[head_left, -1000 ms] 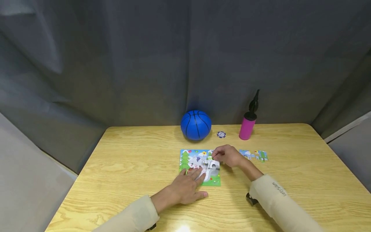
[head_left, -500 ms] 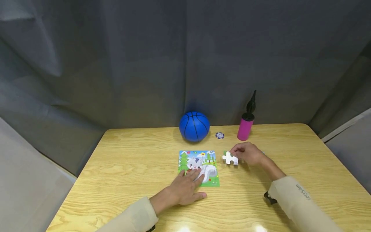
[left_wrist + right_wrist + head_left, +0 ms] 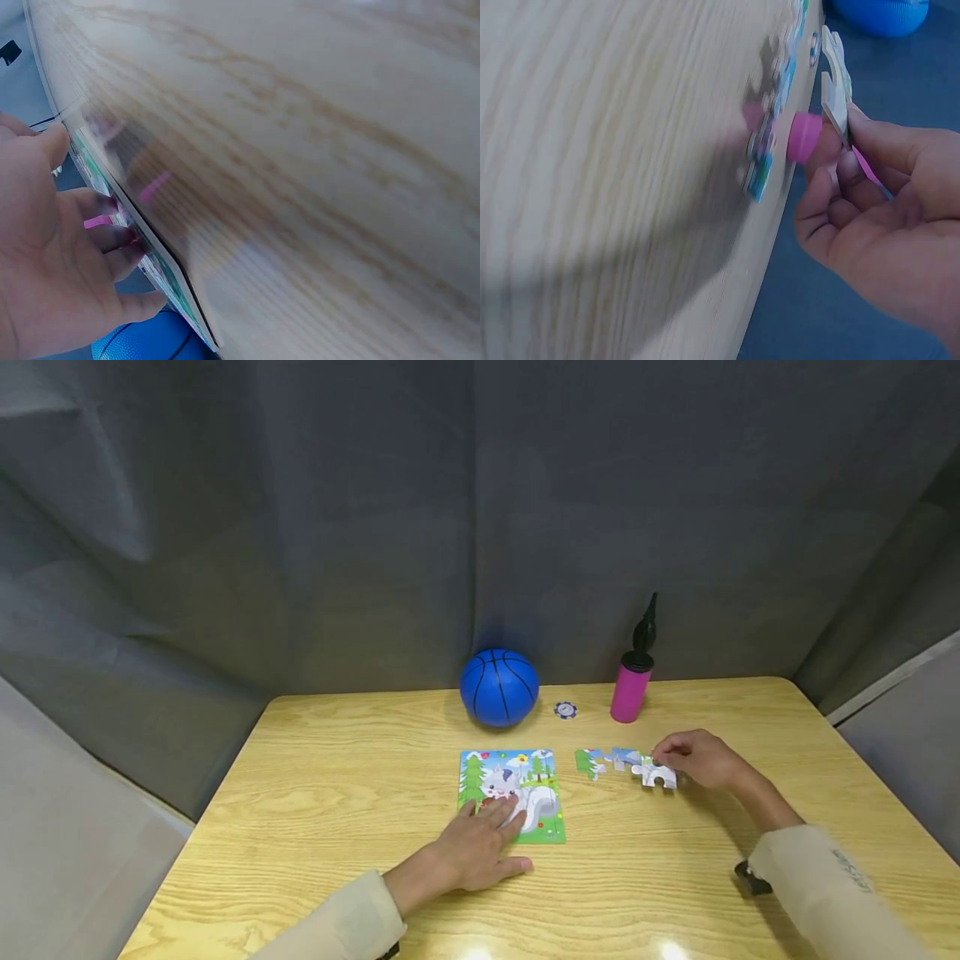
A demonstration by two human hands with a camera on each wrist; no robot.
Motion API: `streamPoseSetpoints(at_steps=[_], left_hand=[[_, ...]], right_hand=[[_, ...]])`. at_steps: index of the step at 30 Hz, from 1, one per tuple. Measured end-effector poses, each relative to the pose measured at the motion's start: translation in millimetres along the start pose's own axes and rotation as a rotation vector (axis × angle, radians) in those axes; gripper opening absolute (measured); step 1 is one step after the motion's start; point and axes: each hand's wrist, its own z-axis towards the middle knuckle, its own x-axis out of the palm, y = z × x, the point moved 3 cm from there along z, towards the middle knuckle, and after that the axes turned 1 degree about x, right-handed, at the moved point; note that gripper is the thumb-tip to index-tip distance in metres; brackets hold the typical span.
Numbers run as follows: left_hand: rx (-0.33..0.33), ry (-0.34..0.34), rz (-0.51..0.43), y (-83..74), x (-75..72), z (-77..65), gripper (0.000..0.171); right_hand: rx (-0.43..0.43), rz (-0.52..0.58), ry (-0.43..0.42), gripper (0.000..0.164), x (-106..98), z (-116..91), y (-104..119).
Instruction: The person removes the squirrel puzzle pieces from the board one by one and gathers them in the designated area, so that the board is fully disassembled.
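Note:
My left hand [image 3: 480, 852] lies with straight, spread fingers over the lower part of a square squirrel picture board [image 3: 543, 802]. In the left wrist view, its fingertips touch the face of the board [image 3: 176, 281]. To the right, my right hand [image 3: 705, 762] pinches a puzzle piece [image 3: 660, 774] by its upper edge between thumb and finger. The right wrist view shows that piece [image 3: 837, 94] tilted up, off the tabletop. Beneath and left of it lies a row of joined or touching pieces [image 3: 588, 763], partly hidden by the held piece and hand.
A blue basketball [image 3: 499, 687] stands at the back of the wooden table [image 3: 337, 777]. Right of it lie a poker chip [image 3: 566, 710] and then a pink hand pump [image 3: 630, 693] with a black nozzle, standing upright. A dark curtain [image 3: 360, 527] hangs behind the table.
My right hand has carried the puzzle piece rightward, from over the squirrel board's upper right corner to the right end of the row. The left hand stays on the board.

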Motion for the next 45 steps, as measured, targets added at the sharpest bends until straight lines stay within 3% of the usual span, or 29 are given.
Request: streamPoseSetpoints(at_steps=[15, 25, 34, 39, 45], left_hand=[[-0.005, 0.004, -0.004, 1.7, 1.7, 0.5, 0.071], [0.006, -0.009, -0.002, 1.7, 1.4, 0.4, 0.07], [0.018, -0.025, 0.02, 3.6, 2.4, -0.3, 0.069], [0.028, -0.041, 0.016, 6.0, 3.4, -1.8, 0.069], [0.056, -0.076, 0.011, 8.2, 2.6, -1.5, 0.068]], right_hand=[[0.011, 0.004, 0.143, 0.017, -2, -13, -32], [0.063, -0.045, 0.062, 0.013, -5, -17, -31], [0.087, -0.128, -0.008, 0.022, -8, -18, -29], [0.064, -0.112, -0.036, 0.017, -8, -13, -21], [0.047, -0.052, -0.012, 0.017, 3, -2, -2]])
